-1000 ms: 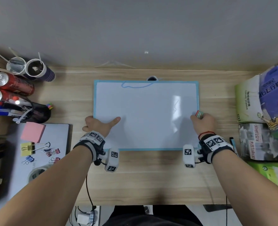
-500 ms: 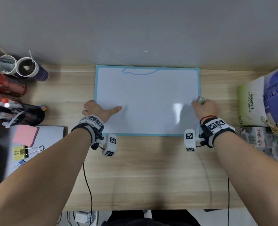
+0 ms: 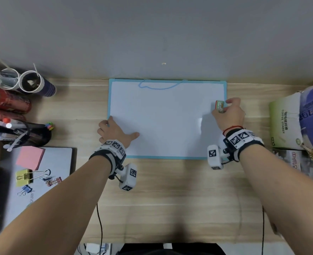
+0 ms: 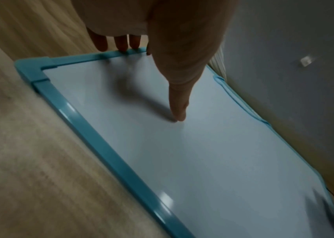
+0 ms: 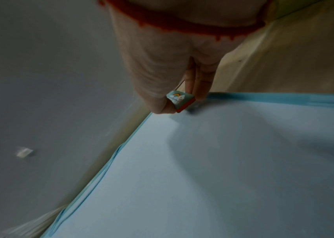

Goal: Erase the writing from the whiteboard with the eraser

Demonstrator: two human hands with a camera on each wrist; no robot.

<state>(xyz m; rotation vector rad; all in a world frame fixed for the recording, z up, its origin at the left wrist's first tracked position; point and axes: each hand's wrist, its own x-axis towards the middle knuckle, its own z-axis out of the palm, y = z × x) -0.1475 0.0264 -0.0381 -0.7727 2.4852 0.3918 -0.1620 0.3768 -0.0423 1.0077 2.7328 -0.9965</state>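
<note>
A blue-framed whiteboard (image 3: pixel 166 122) lies flat on the wooden desk, its far edge against the wall. A blue string (image 3: pixel 159 86) lies on its top edge. No writing shows on its white face. My right hand (image 3: pixel 229 113) pinches a small eraser (image 3: pixel 219 106) with a rainbow picture at the board's right edge; the eraser (image 5: pixel 180 100) touches the surface beside the frame. My left hand (image 3: pixel 113 130) rests on the board's left edge, thumb flat on the white face (image 4: pixel 180 103), fingers curled over the frame (image 4: pixel 119 45).
Cups (image 3: pixel 30 83), red cans (image 3: pixel 8 102) and a black pen holder (image 3: pixel 29 134) stand at the left. A laptop (image 3: pixel 41 177) with sticky notes and binder clips lies front left. Boxes and bags (image 3: pixel 297 122) crowd the right edge.
The whiteboard has slid away from me to the wall. My right hand with the eraser has moved up along the board's right side. My left hand stays at the left edge.
</note>
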